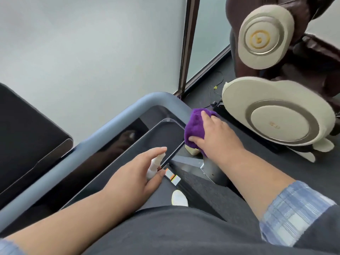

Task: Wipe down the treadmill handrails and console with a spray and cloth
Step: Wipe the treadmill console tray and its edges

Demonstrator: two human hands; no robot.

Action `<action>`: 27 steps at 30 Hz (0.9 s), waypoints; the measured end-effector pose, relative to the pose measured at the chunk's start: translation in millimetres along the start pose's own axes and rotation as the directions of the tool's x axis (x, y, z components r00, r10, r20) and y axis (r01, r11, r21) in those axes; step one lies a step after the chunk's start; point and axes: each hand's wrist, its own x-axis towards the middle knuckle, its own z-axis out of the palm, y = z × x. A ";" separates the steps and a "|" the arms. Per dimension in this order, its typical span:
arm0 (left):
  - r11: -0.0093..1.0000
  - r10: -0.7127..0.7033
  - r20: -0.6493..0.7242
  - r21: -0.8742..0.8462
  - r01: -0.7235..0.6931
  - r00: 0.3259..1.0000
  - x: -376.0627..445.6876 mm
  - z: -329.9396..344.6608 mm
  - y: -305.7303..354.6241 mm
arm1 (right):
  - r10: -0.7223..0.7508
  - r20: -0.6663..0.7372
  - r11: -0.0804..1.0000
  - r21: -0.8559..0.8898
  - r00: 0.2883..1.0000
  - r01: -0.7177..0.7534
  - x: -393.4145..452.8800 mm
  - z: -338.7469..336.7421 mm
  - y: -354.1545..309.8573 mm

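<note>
Head view, looking down: the right hand (219,137) at centre right presses a bunched purple cloth (196,128) against the right bend of the grey-blue handrail (114,120), fingers spread over the fabric and thumb tucked under it. Lower centre, the left hand (136,173) holds a small white spray bottle (155,165) between thumb and curled fingers, just over the edge of the glossy black console (103,159)
</note>
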 end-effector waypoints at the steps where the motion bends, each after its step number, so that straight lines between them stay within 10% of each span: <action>1: 1.000 -0.006 -0.005 0.000 0.006 1.000 2.7 -0.9 0.0 | 0.020 0.018 1.000 0.016 1.000 -0.020 -4.2 -1.7 5.7; 12: 0.988 -0.155 -0.157 -0.035 0.151 0.975 6.5 -12.9 -1.3 | -0.243 0.032 0.970 -0.007 0.970 0.243 86.9 -2.0 -54.6; 19: 0.955 -0.292 -0.245 -0.124 0.269 0.925 -22.0 -10.8 -8.3 | -0.655 0.190 0.689 -0.248 0.731 0.681 116.7 11.8 -117.0; 27: 0.914 -0.401 -0.356 -0.215 0.344 0.844 -60.5 -12.0 -20.9 | -0.796 0.236 0.528 -0.179 0.557 0.830 63.2 43.9 -183.4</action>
